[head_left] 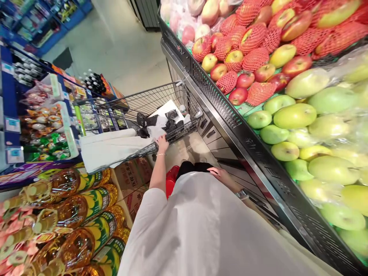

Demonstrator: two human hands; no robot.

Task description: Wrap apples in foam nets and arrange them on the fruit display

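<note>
- At your far left, wrapped snacks (43, 124) fill shelf trays, and below them stand clear-bodied oil bottles (70, 209); judged by eye, those would be heavy and slick in the palm
- Next comes a green bar (79, 119) at the near end of the cart; it looks like the push handle, probably the surest place to take hold
- Beside it, a white sheet-like item (110, 149) lies along your side of the cart; it seems soft and light, though you cannot tell cloth from plastic here
- The wire shopping cart (135, 100) is ahead and to your left, its far end close against the fruit bin; expect stiff wire, fairly heavy to lift yet easy to roll, with the top rim giving a firm edge
- A black-and-white bundle (156, 120) lies inside it, likely soft and loose
- Your left hand (162, 142) is on the near rim, fingers folded over the wire and holding it
- Your right hand (219, 173) hangs by your waist, near the fruit bin; nothing shows in the fingers, but how wide they stand you cannot tell
- On the right, the black fruit bin (247, 143) carries red apples (245, 80), some in foam nets, and green fruit (294, 116); firm, smooth and probably easily bruised, so cup each from beneath
</note>
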